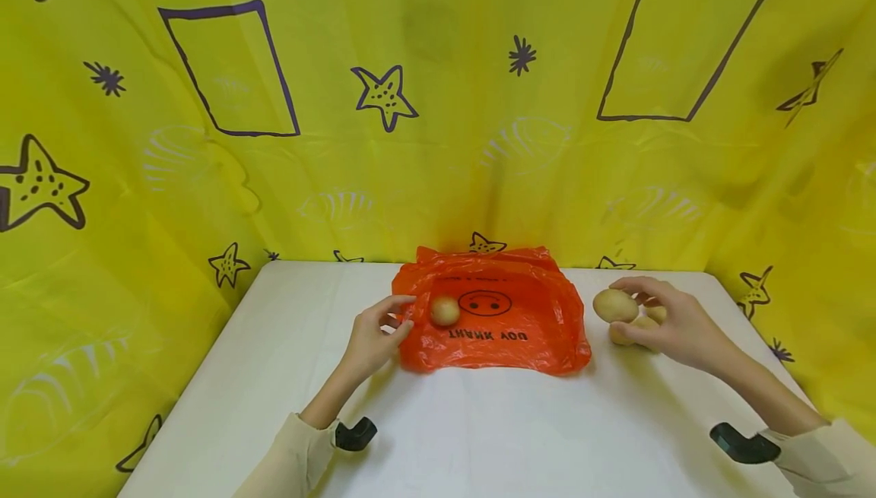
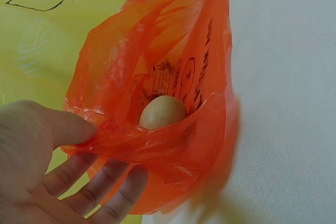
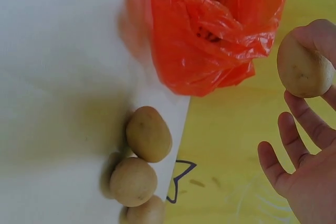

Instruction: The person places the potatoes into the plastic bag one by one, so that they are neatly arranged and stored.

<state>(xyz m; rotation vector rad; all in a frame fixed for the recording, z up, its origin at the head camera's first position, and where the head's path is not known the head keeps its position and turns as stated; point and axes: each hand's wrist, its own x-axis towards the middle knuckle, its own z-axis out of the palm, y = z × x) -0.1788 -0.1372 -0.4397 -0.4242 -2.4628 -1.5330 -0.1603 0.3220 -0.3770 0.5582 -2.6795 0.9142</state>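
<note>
Yellow fabric printed with dark starfish walls in the scene behind and at both sides of a white, cloth-textured tabletop. Near the table's back edge lies a thin, crinkled red plastic bag with black lettering, its mouth open. At its left end the left hand pinches the rim, thumb on one side of the film and fingers on the other. The right hand, beyond the bag's right end, grasps a tan oval potato between thumb and fingertips, off the table and apart from the bag. A rounded tan potato rests inside the bag, towards the left hand, while three loose tan potatoes sit close together on the table at the right. Trouble would likely come from the limp film: should the left pinch slip, the rim could sag and block the opening. Smooth, round skins might also roll if nudged, since the loose three lie near an edge, and a fingertip grip could let the held one drop.
</note>
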